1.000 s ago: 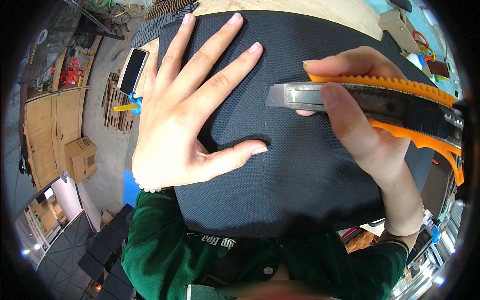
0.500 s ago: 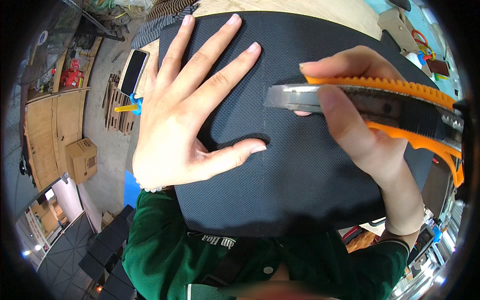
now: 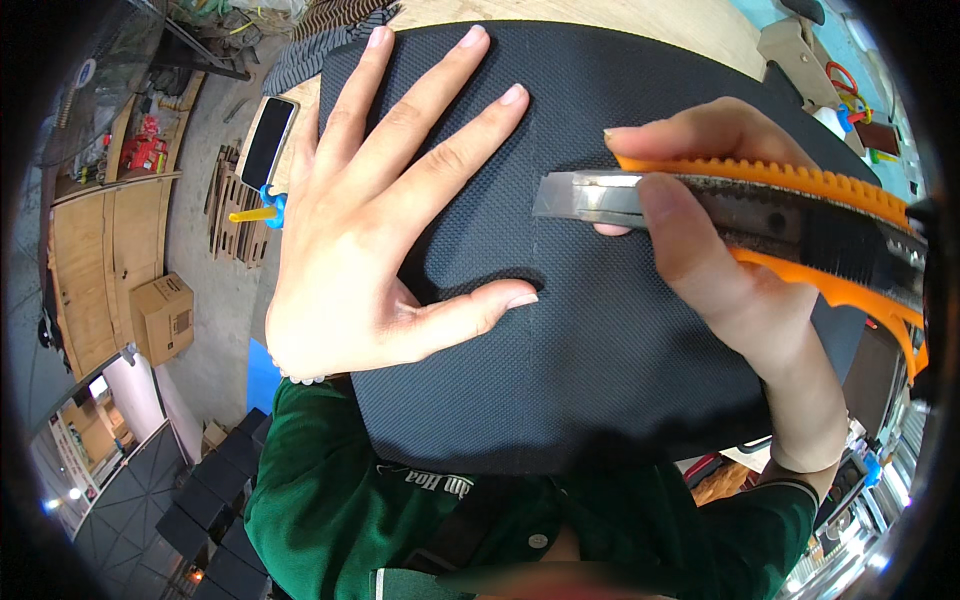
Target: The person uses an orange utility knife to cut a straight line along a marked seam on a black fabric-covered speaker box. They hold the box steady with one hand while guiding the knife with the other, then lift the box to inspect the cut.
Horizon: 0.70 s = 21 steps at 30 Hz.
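Note:
My left hand (image 3: pixel 355 225) lies flat on a black textured sheet (image 3: pixel 600 385), its fingers spread and thumb stretched out to the right. My right hand (image 3: pixel 730 280) grips an orange utility knife (image 3: pixel 820 240) with a metal body. The knife lies nearly sideways over the sheet, its blade (image 3: pixel 550 194) pointing left at a faint straight line that runs from the far edge toward me, between my left fingertips and the knife. Whether the blade touches the sheet I cannot tell. My right thumb rests on the knife's side, and most other fingers are hidden beneath it.
A pale wooden tabletop (image 3: pixel 690 30) carries striped cloth (image 3: pixel 305 55), a phone (image 3: pixel 266 140) and a blue-and-yellow tool (image 3: pixel 255 213) at left. Small tools (image 3: pixel 850 110) sit at far right. Left below are plywood cabinets (image 3: pixel 105 270), a cardboard box (image 3: pixel 162 317) and stacked wooden strips (image 3: pixel 230 220).
My right hand and the knife have edged slightly toward me along the faint line. My left hand stays spread in nearly the same place.

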Each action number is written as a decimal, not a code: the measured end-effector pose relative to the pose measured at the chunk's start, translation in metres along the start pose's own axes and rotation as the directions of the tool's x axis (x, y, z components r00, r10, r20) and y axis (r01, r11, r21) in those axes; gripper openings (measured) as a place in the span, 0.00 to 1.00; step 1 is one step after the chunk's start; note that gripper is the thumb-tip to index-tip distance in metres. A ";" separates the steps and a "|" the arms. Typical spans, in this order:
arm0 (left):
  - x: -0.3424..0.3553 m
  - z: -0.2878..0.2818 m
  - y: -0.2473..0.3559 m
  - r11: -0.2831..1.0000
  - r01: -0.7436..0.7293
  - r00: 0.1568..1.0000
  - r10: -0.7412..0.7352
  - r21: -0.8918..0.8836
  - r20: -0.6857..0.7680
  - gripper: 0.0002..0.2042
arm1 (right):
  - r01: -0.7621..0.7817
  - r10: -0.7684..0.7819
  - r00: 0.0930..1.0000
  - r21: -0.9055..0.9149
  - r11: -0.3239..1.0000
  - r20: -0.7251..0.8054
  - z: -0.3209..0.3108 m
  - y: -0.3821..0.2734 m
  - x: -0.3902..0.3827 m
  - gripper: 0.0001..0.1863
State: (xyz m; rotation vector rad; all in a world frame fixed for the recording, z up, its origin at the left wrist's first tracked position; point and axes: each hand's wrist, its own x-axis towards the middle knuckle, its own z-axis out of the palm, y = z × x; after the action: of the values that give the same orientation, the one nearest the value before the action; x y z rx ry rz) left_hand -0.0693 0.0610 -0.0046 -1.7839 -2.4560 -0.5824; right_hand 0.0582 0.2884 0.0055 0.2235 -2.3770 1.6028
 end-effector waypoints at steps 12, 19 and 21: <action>0.009 0.020 -0.029 0.965 -0.251 0.947 0.260 0.075 -0.188 0.44 | 0.077 -0.075 0.995 0.017 0.997 -0.072 0.004 0.005 0.001 0.11; -0.002 0.034 -0.057 0.923 -0.361 0.897 0.383 0.135 -0.221 0.44 | 0.000 0.001 0.999 0.026 1.000 -0.042 0.002 0.000 -0.003 0.11; -0.003 0.021 -0.041 0.965 -0.250 0.960 0.258 0.079 -0.109 0.44 | 0.008 -0.008 1.000 0.015 1.000 -0.012 0.000 0.001 -0.002 0.10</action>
State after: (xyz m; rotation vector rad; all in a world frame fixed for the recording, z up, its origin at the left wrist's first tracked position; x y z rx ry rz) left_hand -0.1028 0.0543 -0.0355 -1.9369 -2.0998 -0.5617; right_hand 0.0598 0.2890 0.0042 0.2252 -2.3533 1.6142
